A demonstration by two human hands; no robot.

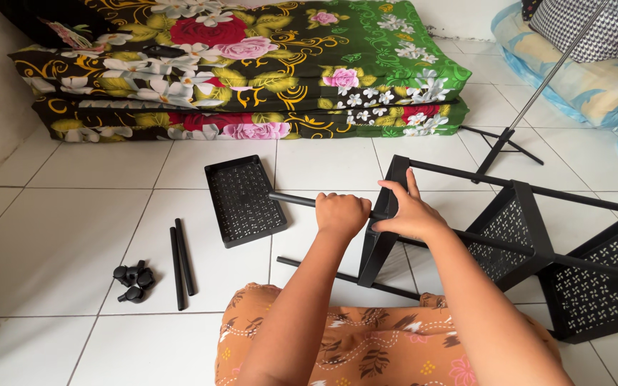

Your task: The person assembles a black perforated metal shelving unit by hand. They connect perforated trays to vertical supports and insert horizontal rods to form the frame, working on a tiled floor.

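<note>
Black metal pole (291, 200) lay level just above the tiled floor (73, 236), its near end entering the corner of the black tray (388, 214) at the end of the rack (538, 236), which lay on its side toward the right edge of the floor. Left hand (341, 214) was a closed fist wrapped around the pole. Right hand (409, 211) pressed on the tray's corner, thumb and fingers pinching its rim.

Judgement: the joint would seat best with the pole kept square to the corner hole and twisted gently while the right hand held the frame from sliding on the tiles.

Loose perforated shelf (243, 200) lay flat under the pole's far end. Two spare poles (180, 266) and a cluster of castor wheels (132, 281) sat further left. Folded floral mattresses (252, 64) were stacked at the far edge.
</note>
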